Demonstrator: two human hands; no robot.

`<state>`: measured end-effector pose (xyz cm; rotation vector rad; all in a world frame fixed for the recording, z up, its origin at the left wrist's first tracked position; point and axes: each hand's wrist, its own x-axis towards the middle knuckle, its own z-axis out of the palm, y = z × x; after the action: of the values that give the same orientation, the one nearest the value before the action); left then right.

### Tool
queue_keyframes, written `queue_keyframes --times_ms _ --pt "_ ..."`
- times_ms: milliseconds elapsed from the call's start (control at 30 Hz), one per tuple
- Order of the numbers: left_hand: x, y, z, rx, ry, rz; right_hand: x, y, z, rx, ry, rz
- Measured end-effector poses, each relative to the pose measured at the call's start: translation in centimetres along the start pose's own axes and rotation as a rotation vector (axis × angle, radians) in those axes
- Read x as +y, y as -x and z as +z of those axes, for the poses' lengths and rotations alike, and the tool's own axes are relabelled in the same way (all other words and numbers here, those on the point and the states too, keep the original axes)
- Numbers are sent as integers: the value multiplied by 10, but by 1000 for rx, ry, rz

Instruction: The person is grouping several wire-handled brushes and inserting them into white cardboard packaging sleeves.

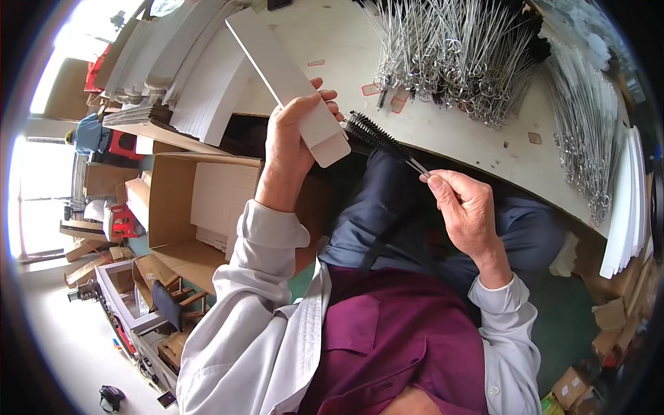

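My left hand [289,131] is closed around a long, narrow white box [273,66], tilted with its far end up to the left. At the box's near end a small flap hangs out, beside my wrist. Pinched between the thumb and fingers of my right hand [467,211] are thin wire stems of black-bristled wire brushes [379,138]. The bristles point up and left, close to my left fingertips. Whether they touch those fingers I cannot tell, nor exactly how many brushes there are. Both hands are over my lap, at the table's near edge.
A heap of wire brushes with ring ends [456,59] lies on the table [325,41]; another wire bundle [584,131] is at right. White flat boxes [204,90] are stacked at left, more [626,207] at far right. An open carton [169,207] stands left. A person [90,135] is in the background.
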<state>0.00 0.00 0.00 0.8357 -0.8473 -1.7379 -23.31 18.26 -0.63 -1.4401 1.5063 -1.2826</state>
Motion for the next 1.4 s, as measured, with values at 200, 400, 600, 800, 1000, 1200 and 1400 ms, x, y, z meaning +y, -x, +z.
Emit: queue_keyframes --times_ms 200,400,600,800,1000,1200,1400 --pt "-11 -6 10 -37 36 13 6 2 -3 27 65 6" --pt "15 -46 3 217 -1139 97 14 -3 -14 257 -190 140" --pt "3 -81 -2 284 -1999 219 20 -24 -53 474 -653 206" --pt "9 -27 51 -55 -1760 776 16 -24 -74 537 -770 194" --pt "-49 36 127 -761 -1279 489 11 -21 -61 455 -648 162" --pt "-92 49 164 -906 -1075 305 20 4 -101 648 -809 139" --pt "-122 29 221 -892 -1102 361 36 38 -149 1009 -827 84"
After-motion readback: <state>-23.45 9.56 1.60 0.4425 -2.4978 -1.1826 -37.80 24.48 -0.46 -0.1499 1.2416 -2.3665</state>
